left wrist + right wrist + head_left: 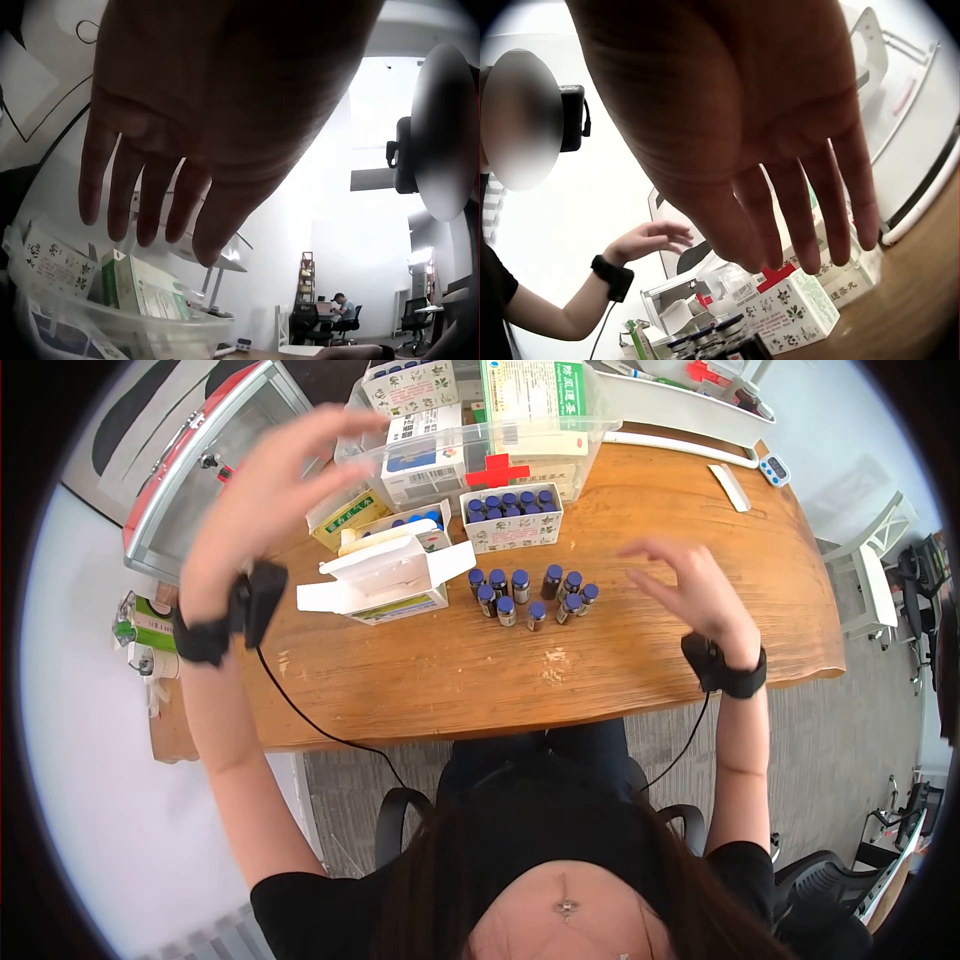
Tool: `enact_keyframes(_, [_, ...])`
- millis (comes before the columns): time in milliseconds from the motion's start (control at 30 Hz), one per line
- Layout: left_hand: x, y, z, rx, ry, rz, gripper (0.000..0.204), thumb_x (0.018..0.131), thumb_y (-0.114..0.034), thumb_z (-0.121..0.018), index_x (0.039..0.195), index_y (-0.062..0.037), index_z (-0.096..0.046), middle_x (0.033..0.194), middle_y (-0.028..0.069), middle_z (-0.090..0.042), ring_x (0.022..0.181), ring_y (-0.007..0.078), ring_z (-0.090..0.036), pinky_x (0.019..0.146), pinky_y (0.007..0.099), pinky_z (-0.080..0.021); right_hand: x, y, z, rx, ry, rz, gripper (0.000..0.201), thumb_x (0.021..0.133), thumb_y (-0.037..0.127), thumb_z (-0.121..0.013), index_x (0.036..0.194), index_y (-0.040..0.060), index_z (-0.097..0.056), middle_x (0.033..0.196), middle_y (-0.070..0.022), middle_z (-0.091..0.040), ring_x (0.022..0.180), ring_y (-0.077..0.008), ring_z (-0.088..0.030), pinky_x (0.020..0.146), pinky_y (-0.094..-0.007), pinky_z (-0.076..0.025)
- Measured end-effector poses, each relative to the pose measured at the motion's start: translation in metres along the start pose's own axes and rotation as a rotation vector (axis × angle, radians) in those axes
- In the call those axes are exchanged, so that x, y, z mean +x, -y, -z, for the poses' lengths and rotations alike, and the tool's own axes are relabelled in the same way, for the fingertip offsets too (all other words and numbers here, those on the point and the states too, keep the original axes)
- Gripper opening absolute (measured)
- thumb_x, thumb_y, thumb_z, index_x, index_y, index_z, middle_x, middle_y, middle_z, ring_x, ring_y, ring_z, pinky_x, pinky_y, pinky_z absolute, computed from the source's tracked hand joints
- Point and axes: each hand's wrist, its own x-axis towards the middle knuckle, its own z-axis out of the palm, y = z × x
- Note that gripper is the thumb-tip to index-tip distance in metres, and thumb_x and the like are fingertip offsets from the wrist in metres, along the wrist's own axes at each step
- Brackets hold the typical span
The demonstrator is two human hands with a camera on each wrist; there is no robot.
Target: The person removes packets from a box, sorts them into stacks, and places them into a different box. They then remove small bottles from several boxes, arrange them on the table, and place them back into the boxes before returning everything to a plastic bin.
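My left hand (285, 480) is raised, fingers spread and holding nothing, over the left side near the clear plastic bin (600, 435). To the right, my right hand (695, 585) hovers with loosely bent fingers and nothing in them. Left of it, several small glass vials (520, 588) with blue caps stand in a loose cluster on the table. Beside them lies a white carton (375, 575), its flaps open and its inside bare. Behind the cluster, a flower-patterned box (515, 540) holds blue-capped vials in rows. The left wrist view has the left palm (202, 120) above the bin.
Medicine boxes (535, 395) fill the bin, which bears a red cross (497, 471). A yellow box (350, 515) stands behind the open carton. At the left is a glass-fronted case (215, 470); a white tray (690, 405) sits at the back right of the wooden table (430, 680).
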Motion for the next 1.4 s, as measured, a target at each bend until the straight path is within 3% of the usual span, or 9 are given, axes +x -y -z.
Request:
enact_keyframes(200, [-0.055, -0.009, -0.073, 0.24, 0.002, 0.049, 0.039, 0.08, -0.011, -0.065, 0.118, -0.0091, -0.059, 0.108, 0.0105, -0.062, 0.098, 0.0303, -0.059, 0.084, 0.0365, -0.048, 0.058, -0.017, -0.015, -0.073, -0.019, 0.159, 0.036, 0.083, 0.015, -0.064, 0.117, 0.0067, -0.056, 0.113, -0.0133, -0.061, 0.103, -0.0321, -0.059, 0.087, -0.0379, -0.048])
enact_keyframes(367, [-0.074, -0.024, -0.096, 0.242, -0.092, 0.083, 0.038, 0.075, -0.003, -0.065, 0.113, -0.0098, -0.062, 0.107, 0.0069, -0.064, 0.094, 0.0264, -0.061, 0.079, 0.0356, -0.05, 0.081, -0.017, -0.032, -0.131, 0.097, 0.115, 0.055, 0.083, 0.019, -0.066, 0.133, 0.0114, -0.045, 0.129, -0.0112, -0.052, 0.111, -0.0285, -0.053, 0.09, -0.036, -0.047])
enact_keyframes(567, [-0.079, -0.022, -0.105, 0.301, -0.176, 0.05, 0.038, 0.074, -0.001, -0.065, 0.111, -0.0098, -0.063, 0.108, 0.005, -0.063, 0.096, 0.0237, -0.061, 0.08, 0.0352, -0.05, 0.097, -0.013, -0.05, -0.111, 0.131, 0.119, 0.053, 0.081, 0.021, -0.066, 0.128, 0.0072, -0.047, 0.12, -0.0168, -0.056, 0.109, -0.0323, -0.055, 0.09, -0.0392, -0.047])
enact_keyframes(900, [-0.087, -0.021, -0.112, 0.302, -0.238, 0.036, 0.038, 0.075, -0.002, -0.064, 0.112, -0.0075, -0.062, 0.11, 0.0046, -0.063, 0.098, 0.0237, -0.06, 0.081, 0.0356, -0.049, 0.095, -0.011, -0.051, -0.042, 0.16, 0.027, 0.042, 0.078, 0.018, -0.071, 0.111, 0.0026, -0.05, 0.105, -0.0156, -0.062, 0.099, -0.0334, -0.058, 0.084, -0.0385, -0.047])
enact_keyframes(1033, [-0.082, -0.019, -0.11, 0.258, -0.238, 0.041, 0.037, 0.076, -0.003, -0.065, 0.113, -0.0085, -0.062, 0.111, 0.0051, -0.063, 0.099, 0.0238, -0.06, 0.082, 0.0355, -0.049, 0.086, -0.015, -0.049, -0.024, 0.125, 0.008, 0.039, 0.078, 0.017, -0.07, 0.108, 0.0028, -0.05, 0.1, -0.0156, -0.062, 0.095, -0.0331, -0.058, 0.08, -0.039, -0.047])
enact_keyframes(1100, [-0.082, -0.017, -0.107, 0.18, -0.181, 0.079, 0.029, 0.082, -0.014, -0.063, 0.11, -0.0079, -0.062, 0.109, 0.0061, -0.063, 0.101, 0.0234, -0.058, 0.084, 0.0353, -0.048, 0.083, -0.016, -0.046, -0.032, 0.109, 0.004, 0.039, 0.078, 0.017, -0.07, 0.108, 0.003, -0.049, 0.1, -0.0155, -0.063, 0.093, -0.0326, -0.059, 0.079, -0.0389, -0.047])
enact_keyframes(1200, [-0.077, -0.025, -0.093, 0.124, -0.116, 0.121, 0.036, 0.079, -0.014, -0.067, 0.114, -0.0103, -0.062, 0.115, 0.0055, -0.062, 0.102, 0.0251, -0.059, 0.088, 0.0357, -0.047, 0.08, -0.012, -0.036, -0.055, 0.109, -0.012, 0.039, 0.078, 0.017, -0.07, 0.108, 0.003, -0.049, 0.098, -0.0153, -0.062, 0.09, -0.0315, -0.059, 0.076, -0.0379, -0.048])
enact_keyframes(1333, [-0.057, -0.038, -0.067, 0.128, -0.177, 0.039, 0.038, 0.08, -0.017, -0.067, 0.117, -0.0092, -0.06, 0.119, 0.0074, -0.06, 0.107, 0.0269, -0.057, 0.091, 0.0361, -0.046, 0.078, 0.002, -0.018, -0.06, -0.019, 0.107, 0.039, 0.077, 0.015, -0.071, 0.109, 0.0029, -0.051, 0.096, -0.0138, -0.062, 0.084, -0.0293, -0.06, 0.071, -0.0355, -0.049])
enact_keyframes(1400, [-0.039, -0.052, -0.055, 0.155, -0.232, -0.107, 0.048, 0.08, -0.015, -0.066, 0.125, -0.0101, -0.053, 0.124, 0.0095, -0.056, 0.112, 0.0283, -0.054, 0.093, 0.0357, -0.045, 0.078, 0.018, -0.006, -0.05, -0.064, 0.147, 0.039, 0.077, 0.014, -0.071, 0.109, 0.0029, -0.052, 0.096, -0.0132, -0.062, 0.083, -0.0285, -0.061, 0.069, -0.0345, -0.05])
